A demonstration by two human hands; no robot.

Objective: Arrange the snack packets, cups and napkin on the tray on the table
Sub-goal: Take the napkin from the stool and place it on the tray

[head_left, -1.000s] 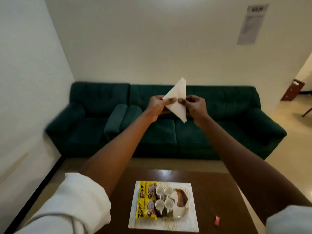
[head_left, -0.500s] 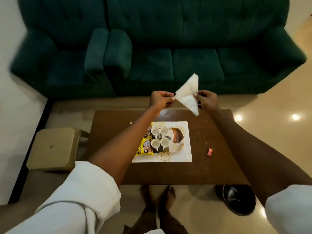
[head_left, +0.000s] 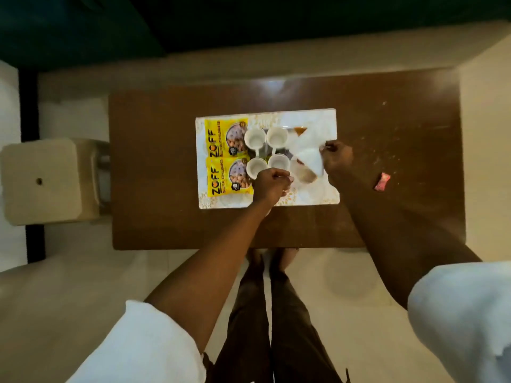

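A white patterned tray point(head_left: 327, 121) lies on the brown table point(head_left: 154, 161). Two yellow snack packets point(head_left: 225, 138) point(head_left: 229, 176) lie side by side on its left part. Several white cups point(head_left: 254, 139) stand in the tray's middle. My right hand point(head_left: 336, 158) pinches a folded white napkin point(head_left: 305, 150) low over the tray's right part, above a small plate point(head_left: 301, 175) with something brown on it. My left hand point(head_left: 272, 185) is closed at the tray's front, beside the near cups and just left of the napkin.
A small red wrapper point(head_left: 382, 181) lies on the table right of the tray. A beige stool point(head_left: 41, 181) stands left of the table. The dark green sofa point(head_left: 83, 23) runs along the far side. My feet point(head_left: 271, 258) are at the table's near edge.
My head tipped down from the sofa to straight over the table. Both hands came down from chest height to the tray with the napkin; now only my right hand clearly holds it.
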